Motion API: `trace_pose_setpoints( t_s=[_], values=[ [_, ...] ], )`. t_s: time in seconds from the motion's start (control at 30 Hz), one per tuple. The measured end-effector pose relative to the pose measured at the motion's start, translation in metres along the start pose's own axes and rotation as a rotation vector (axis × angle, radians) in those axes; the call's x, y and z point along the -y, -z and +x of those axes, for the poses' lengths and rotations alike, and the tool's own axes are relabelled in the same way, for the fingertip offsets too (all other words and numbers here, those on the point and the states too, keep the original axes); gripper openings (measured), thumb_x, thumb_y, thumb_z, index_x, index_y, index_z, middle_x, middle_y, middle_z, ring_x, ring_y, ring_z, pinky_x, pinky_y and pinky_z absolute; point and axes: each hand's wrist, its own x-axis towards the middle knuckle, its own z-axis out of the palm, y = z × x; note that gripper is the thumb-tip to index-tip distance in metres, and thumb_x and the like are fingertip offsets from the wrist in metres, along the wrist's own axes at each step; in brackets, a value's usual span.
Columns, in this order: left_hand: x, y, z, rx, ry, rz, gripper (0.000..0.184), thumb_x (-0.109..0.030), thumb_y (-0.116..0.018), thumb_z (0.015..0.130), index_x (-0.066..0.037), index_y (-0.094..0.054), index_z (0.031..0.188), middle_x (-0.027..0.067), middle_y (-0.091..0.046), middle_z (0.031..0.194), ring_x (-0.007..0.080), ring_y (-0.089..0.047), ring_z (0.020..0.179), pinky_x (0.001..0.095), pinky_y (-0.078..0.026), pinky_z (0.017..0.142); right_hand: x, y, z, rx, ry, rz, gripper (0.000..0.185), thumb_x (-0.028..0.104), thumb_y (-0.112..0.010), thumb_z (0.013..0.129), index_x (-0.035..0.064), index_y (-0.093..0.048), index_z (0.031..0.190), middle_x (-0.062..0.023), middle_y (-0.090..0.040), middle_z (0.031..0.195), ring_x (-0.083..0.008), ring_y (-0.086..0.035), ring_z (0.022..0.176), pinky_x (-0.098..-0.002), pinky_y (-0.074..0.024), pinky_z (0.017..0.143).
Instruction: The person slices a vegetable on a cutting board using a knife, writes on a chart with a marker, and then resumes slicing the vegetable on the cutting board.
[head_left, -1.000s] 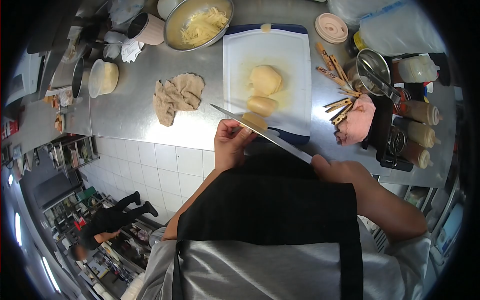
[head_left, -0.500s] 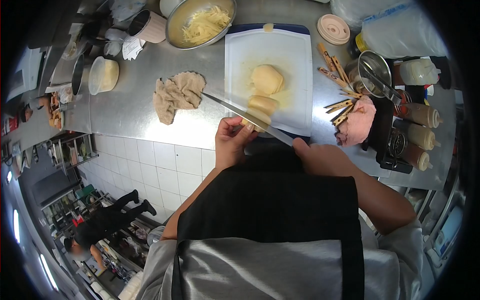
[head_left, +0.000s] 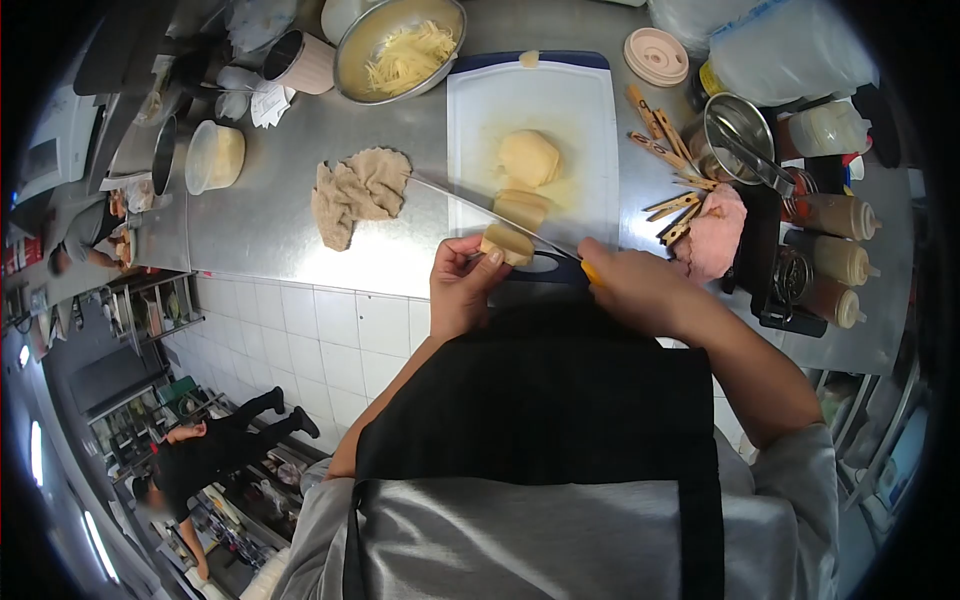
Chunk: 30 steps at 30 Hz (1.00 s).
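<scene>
My left hand (head_left: 463, 288) pinches a pale yellow piece of peeled potato (head_left: 507, 245) at the near edge of the white cutting board (head_left: 590, 130). In my right hand (head_left: 640, 288) is the yellow handle of a long knife (head_left: 482, 212). Its blade slants up to the left, just beyond the held piece, seen almost edge-on. Past the blade lies a cut potato block (head_left: 523, 208), partly behind the knife. Farther up the board rests a rounded stack of potato slices (head_left: 530, 158). A small scrap (head_left: 529, 60) sits on the board's far rim.
A crumpled brown cloth (head_left: 362, 192) lies left of the board. Beyond it are a metal bowl (head_left: 385, 85) of pale shreds and a plastic tub (head_left: 215, 158). Clothespins (head_left: 660, 140), a pink cloth (head_left: 712, 235) and squeeze bottles (head_left: 845, 262) stand right. Another person (head_left: 210, 455) is at lower left.
My right hand has risen a little, and the blade has turned edge-on and shifted off the held potato piece, whose top now shows. My left hand stays nearly in place.
</scene>
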Motion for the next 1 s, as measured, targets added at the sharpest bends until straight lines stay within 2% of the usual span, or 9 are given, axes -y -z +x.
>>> trace_pose_setpoints(
  t_s=[0.23, 0.43, 1.0],
  values=[
    [0.003, 0.002, 0.003, 0.008, -0.023, -0.054, 0.027, 0.001, -0.068, 0.08, -0.005, -0.049, 0.098, 0.0088, -0.062, 0.094, 0.0179, -0.064, 0.084, 0.0319, -0.055, 0.077, 0.02, -0.001, -0.044, 0.092, -0.158, -0.055, 0.02, 0.018, -0.046, 0.085, 0.0043, -0.042, 0.1, -0.02, -0.062, 0.075, -0.0414, -0.061, 0.075, -0.0499, -0.0459, 0.063],
    [0.004, 0.002, 0.004, -0.013, -0.024, -0.055, 0.028, 0.001, -0.07, 0.079, -0.006, -0.049, 0.096, 0.0082, -0.063, 0.09, 0.018, -0.064, 0.082, 0.0321, -0.056, 0.075, 0.015, 0.004, -0.079, 0.039, -0.031, -0.015, 0.028, 0.026, -0.051, 0.085, 0.0056, -0.043, 0.103, -0.0174, -0.062, 0.077, -0.0391, -0.062, 0.075, -0.0467, -0.0465, 0.062],
    [0.004, 0.001, 0.005, -0.047, -0.005, -0.069, 0.029, 0.002, -0.07, 0.078, -0.008, -0.049, 0.095, 0.0072, -0.063, 0.087, 0.0182, -0.065, 0.08, 0.0317, -0.055, 0.072, 0.017, 0.011, -0.065, 0.147, -0.045, -0.006, 0.034, 0.027, -0.052, 0.084, 0.0056, -0.042, 0.109, -0.0163, -0.061, 0.077, -0.0378, -0.062, 0.076, -0.0443, -0.0469, 0.062]
  ],
)
